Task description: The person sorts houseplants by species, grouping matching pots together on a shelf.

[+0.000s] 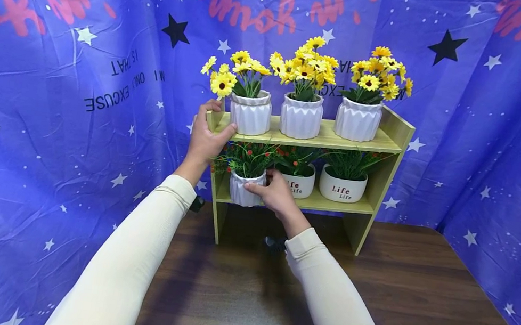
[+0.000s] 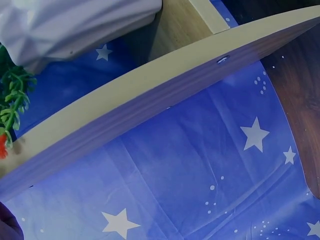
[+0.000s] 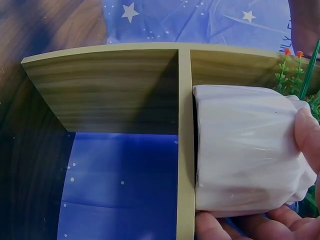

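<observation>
My right hand (image 1: pixel 278 192) holds a white pleated pot (image 1: pixel 246 190) of green plants with small red flowers, at the left end of the lower tier of a light wooden shelf (image 1: pixel 333 205). In the right wrist view, the thumb lies on one side of the pot (image 3: pixel 245 150) and fingers curl round the other; its base is by the shelf board edge. My left hand (image 1: pixel 207 137) grips the shelf's upper left side, thumb at the front edge beside a pleated pot of yellow daisies (image 1: pixel 250 113). Only a bit of the left hand (image 2: pixel 9 225) shows in the left wrist view.
Two more pots of yellow flowers (image 1: pixel 301 116) (image 1: pixel 358 121) stand on the top tier. Two white oval planters (image 1: pixel 303 183) (image 1: pixel 343 185) with lettering sit on the lower tier. The shelf stands on a dark wooden table (image 1: pixel 394 301), with a blue starry curtain (image 1: pixel 505 174) behind.
</observation>
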Demonstrator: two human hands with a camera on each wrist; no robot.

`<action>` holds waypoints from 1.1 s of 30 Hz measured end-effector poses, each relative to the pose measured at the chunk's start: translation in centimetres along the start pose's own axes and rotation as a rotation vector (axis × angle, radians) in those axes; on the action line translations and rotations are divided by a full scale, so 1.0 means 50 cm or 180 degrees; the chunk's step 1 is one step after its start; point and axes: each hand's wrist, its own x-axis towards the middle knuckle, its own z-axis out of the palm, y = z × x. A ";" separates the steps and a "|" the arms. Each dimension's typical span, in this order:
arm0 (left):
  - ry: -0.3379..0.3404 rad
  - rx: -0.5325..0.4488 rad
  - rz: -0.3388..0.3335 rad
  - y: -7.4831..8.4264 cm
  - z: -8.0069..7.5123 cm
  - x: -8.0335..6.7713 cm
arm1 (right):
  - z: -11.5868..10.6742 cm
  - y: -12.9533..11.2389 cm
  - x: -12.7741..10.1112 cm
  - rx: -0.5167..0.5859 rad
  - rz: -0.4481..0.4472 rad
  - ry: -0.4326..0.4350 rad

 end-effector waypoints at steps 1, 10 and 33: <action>0.0003 0.0003 0.0010 0.000 0.000 0.001 | 0.000 0.000 0.003 -0.0003 -0.0001 -0.0007; 0.0024 -0.0001 0.0058 0.000 0.004 0.000 | 0.006 0.000 0.023 0.0003 0.0049 -0.0018; -0.0047 0.0047 0.0157 0.007 -0.004 -0.002 | 0.019 -0.006 0.054 0.0207 0.0118 -0.0084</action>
